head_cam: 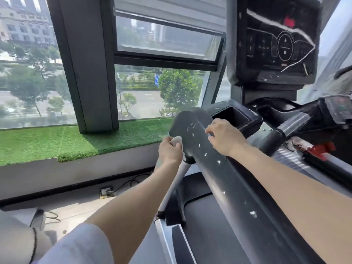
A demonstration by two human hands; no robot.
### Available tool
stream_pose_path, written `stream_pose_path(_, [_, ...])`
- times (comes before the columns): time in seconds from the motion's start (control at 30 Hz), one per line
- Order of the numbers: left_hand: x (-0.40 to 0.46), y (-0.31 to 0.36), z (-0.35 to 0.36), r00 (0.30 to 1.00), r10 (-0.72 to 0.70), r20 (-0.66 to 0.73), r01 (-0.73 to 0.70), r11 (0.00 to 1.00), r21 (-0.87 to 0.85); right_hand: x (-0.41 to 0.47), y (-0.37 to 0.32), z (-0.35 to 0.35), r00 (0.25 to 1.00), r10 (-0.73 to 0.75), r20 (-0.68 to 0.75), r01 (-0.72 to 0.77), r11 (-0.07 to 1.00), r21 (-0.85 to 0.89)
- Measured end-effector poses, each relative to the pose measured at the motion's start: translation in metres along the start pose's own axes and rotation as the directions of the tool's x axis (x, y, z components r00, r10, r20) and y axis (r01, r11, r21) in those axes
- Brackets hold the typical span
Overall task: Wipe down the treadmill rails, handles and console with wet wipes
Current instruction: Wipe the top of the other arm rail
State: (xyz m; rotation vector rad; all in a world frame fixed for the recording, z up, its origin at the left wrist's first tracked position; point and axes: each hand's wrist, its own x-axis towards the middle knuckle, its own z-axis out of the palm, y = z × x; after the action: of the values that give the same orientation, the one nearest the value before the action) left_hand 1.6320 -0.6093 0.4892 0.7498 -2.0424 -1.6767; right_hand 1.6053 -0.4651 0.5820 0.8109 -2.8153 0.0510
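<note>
upper left: window [167, 35] onto trees and buildings | left centre: green turf sill [47, 141] | lower left: floor socket [106, 193], cable [131, 182], possibly a shoe [38, 219]

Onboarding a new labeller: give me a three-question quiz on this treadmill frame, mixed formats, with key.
1. True or false: the left hand pinches a white wipe at the side of the rail.
2. The right hand rests on: A the console, B the rail, C the windowsill.
3. Fill in: white ___ dot the rail's top.

Key: 1 true; 2 B; 3 flecks.
</note>
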Motion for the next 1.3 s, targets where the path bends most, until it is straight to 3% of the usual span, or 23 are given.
stream_pose_path(0.3, [0.113,0.003,0.05,0.977,0.092,0.191,-0.116,0.986,0.121,0.057,-0.02,0.022,0.995,0.092,0.043,-0.085,0.986,-0.143])
stream_pose_path(0.47, [0.093,-0.008,0.067,0.956,0.182,0.229,-0.18,0.983,-0.03,0.049,-0.019,0.031,0.994,0.105,0.013,-0.098,0.961,-0.26])
stream_pose_path(0.63, [0.069,-0.034,0.064,0.925,0.29,0.245,-0.239,0.946,-0.217,0.037,-0.021,0.035,0.985,0.173,0.01,-0.165,0.954,-0.252])
stream_pose_path(0.83, [0.109,-0.012,0.075,0.979,0.16,0.126,-0.129,0.967,-0.22,0.031,-0.026,0.035,0.975,0.222,0.009,-0.214,0.948,-0.237])
stream_pose_path(1.07, [0.077,-0.036,0.073,0.954,0.243,0.176,-0.194,0.947,-0.256,0.025,-0.023,0.037,0.977,0.215,-0.001,-0.209,0.951,-0.228])
stream_pose_path(1.23, [0.112,-0.019,0.076,0.984,0.125,0.127,-0.091,0.966,-0.24,0.027,-0.021,0.039,0.977,0.214,-0.021,-0.214,0.954,-0.208])
stream_pose_path(1.3, [0.096,-0.023,0.076,0.978,0.163,0.133,-0.128,0.963,-0.237,0.026,-0.019,0.041,0.977,0.211,-0.029,-0.212,0.959,-0.189])
